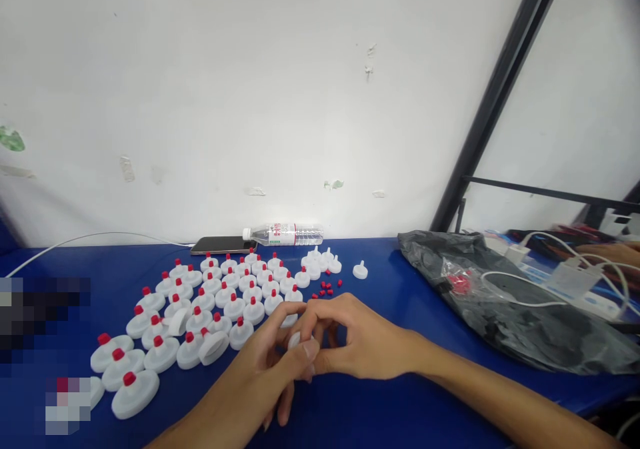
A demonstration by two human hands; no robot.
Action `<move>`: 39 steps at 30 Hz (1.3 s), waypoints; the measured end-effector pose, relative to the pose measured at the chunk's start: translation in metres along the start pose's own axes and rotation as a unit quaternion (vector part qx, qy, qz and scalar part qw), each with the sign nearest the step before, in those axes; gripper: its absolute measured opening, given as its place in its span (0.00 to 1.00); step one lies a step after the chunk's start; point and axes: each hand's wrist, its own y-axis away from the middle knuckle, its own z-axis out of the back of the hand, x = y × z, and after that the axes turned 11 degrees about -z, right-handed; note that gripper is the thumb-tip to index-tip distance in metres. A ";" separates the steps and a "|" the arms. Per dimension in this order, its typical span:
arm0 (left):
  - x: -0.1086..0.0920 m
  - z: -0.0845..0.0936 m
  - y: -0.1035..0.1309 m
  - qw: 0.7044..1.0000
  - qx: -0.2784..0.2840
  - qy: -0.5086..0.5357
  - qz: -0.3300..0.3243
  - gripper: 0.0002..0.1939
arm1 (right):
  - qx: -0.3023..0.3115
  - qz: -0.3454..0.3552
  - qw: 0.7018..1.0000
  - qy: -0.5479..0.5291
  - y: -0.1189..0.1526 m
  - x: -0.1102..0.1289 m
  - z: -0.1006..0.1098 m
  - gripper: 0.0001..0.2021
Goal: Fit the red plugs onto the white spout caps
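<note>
My left hand (pixel 277 362) and my right hand (pixel 350 335) meet above the front middle of the blue table. Between their closed fingers is a white nozzle cap (pixel 294 339), mostly hidden; whether it has a red tip cannot be seen. To the left stand many white nozzle caps with red tips (pixel 158 353), a couple of them tilted against others. Beyond my hands are several bare white nozzle caps (pixel 313 267), one white cap (pixel 360 271) apart from them. Small red tips (pixel 327 287) lie scattered just past my right hand's knuckles.
Against the wall lie a clear bottle (pixel 285 234) and a black phone (pixel 220 244) with a white cable. At right, a dark plastic bag (pixel 500 322) carries a clear bag of red pieces (pixel 460 282), beside a power strip (pixel 585 295). Part of another person's hand (pixel 623 255) shows there.
</note>
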 end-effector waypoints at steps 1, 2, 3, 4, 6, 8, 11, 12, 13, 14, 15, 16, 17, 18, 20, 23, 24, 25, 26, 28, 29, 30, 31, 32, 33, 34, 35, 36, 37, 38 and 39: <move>0.001 0.001 -0.001 1.000 0.002 0.003 -0.001 0.22 | 0.000 0.003 1.000 -0.003 0.000 0.000 0.000 0.08; 0.003 0.002 -0.003 1.000 0.002 0.013 -0.003 0.22 | -0.002 0.005 1.000 -0.007 0.000 0.000 0.001 0.08; 0.006 0.004 -0.005 1.000 0.006 0.030 -0.004 0.23 | -0.003 0.007 1.000 -0.013 0.001 0.000 0.001 0.08; 0.009 0.006 -0.009 0.998 0.017 0.058 -0.005 0.24 | -0.002 0.007 1.000 -0.019 0.001 0.001 0.002 0.08; 0.016 0.011 -0.015 0.989 0.060 0.135 0.003 0.28 | -0.001 0.007 0.999 -0.034 0.001 0.002 0.002 0.09; 0.019 0.016 -0.019 0.981 0.094 0.169 0.012 0.29 | -0.001 0.007 0.999 -0.043 0.001 0.005 0.003 0.10; 0.016 0.019 -0.017 0.983 0.090 0.163 -0.003 0.24 | -0.006 0.008 0.999 -0.044 0.001 0.008 0.002 0.10; 0.014 0.020 -0.016 0.983 0.087 0.161 -0.009 0.23 | -0.014 0.009 0.999 -0.038 0.000 0.009 0.002 0.10; 0.011 0.020 -0.014 0.983 0.085 0.161 -0.013 0.22 | -0.027 0.011 0.999 -0.028 0.000 0.009 0.002 0.10; 0.010 0.020 -0.013 0.983 0.086 0.164 -0.012 0.22 | -0.047 0.013 0.999 -0.016 0.000 0.009 0.002 0.10; 0.009 0.020 -0.013 0.981 0.093 0.169 -0.006 0.23 | -0.070 0.015 0.997 -0.003 0.000 0.009 0.003 0.10; 0.010 0.019 -0.013 0.979 0.102 0.174 0.001 0.25 | -0.094 0.015 0.995 0.009 0.000 0.008 0.003 0.10; 0.011 0.019 -0.013 0.978 0.109 0.177 0.007 0.26 | -0.115 0.015 0.993 0.020 -0.001 0.007 0.003 0.10; 0.012 0.018 -0.013 0.978 0.113 0.178 0.009 0.26 | -0.134 0.015 0.990 0.029 -0.001 0.007 0.004 0.10; 0.014 0.017 -0.013 0.980 0.101 0.173 -0.001 0.24 | -0.153 0.014 0.987 0.037 -0.001 0.007 0.005 0.11; 0.011 0.012 -0.008 0.984 0.067 0.163 -0.012 0.19 | -0.153 0.002 0.988 0.019 -0.001 0.008 0.006 0.11; 0.009 0.011 -0.006 0.985 0.059 0.159 -0.009 0.19 | -0.149 -0.003 0.989 0.003 -0.001 0.008 0.006 0.11; 0.006 0.010 -0.004 0.987 0.052 0.155 -0.006 0.20 | -0.141 -0.007 0.990 -0.020 -0.001 0.008 0.006 0.12; 0.003 0.008 -0.002 0.988 0.047 0.149 -0.003 0.21 | -0.130 -0.011 0.990 -0.048 0.000 0.007 0.005 0.12; 0.000 0.007 0.001 0.990 0.038 0.138 0.000 0.23 | -0.097 -0.015 0.989 -0.111 0.000 0.005 0.005 0.13; -0.001 0.007 0.001 0.990 0.037 0.133 0.001 0.25 | -0.080 -0.015 0.987 -0.139 -0.001 0.004 0.005 0.13; 0.000 0.007 0.001 0.991 0.036 0.129 0.002 0.26 | -0.065 -0.017 0.985 -0.158 -0.001 0.003 0.005 0.14; 0.001 0.008 -0.001 0.991 0.040 0.127 0.004 0.28 | -0.056 -0.020 0.984 -0.170 -0.001 0.003 0.006 0.14; 0.003 0.009 -0.002 0.991 0.044 0.126 0.008 0.29 | -0.052 -0.026 0.983 -0.174 0.000 0.003 0.008 0.14; 0.004 0.010 -0.005 0.991 0.051 0.126 0.013 0.31 | -0.057 -0.034 0.983 -0.170 0.000 0.004 0.010 0.14; 0.006 0.011 -0.007 0.989 0.065 0.128 0.021 0.33 | -0.073 -0.041 0.985 -0.152 0.000 0.005 0.013 0.14; 0.008 0.012 -0.010 0.988 0.080 0.129 0.032 0.35 | -0.102 -0.048 0.986 -0.120 0.000 0.006 0.016 0.14; 0.009 0.012 -0.011 0.986 0.095 0.126 0.044 0.37 | -0.139 -0.053 0.986 -0.076 0.000 0.007 0.019 0.13; 0.010 0.012 -0.012 0.986 0.102 0.122 0.054 0.36 | -0.178 -0.054 0.982 -0.024 0.000 0.008 0.022 0.12; 0.010 0.012 -0.012 0.987 0.102 0.112 0.059 0.35 | -0.208 -0.056 0.976 0.033 0.000 0.008 0.025 0.11; 0.010 0.010 -0.011 0.989 0.094 0.099 0.058 0.31 | -0.222 -0.058 0.970 0.087 -0.001 0.007 0.026 0.10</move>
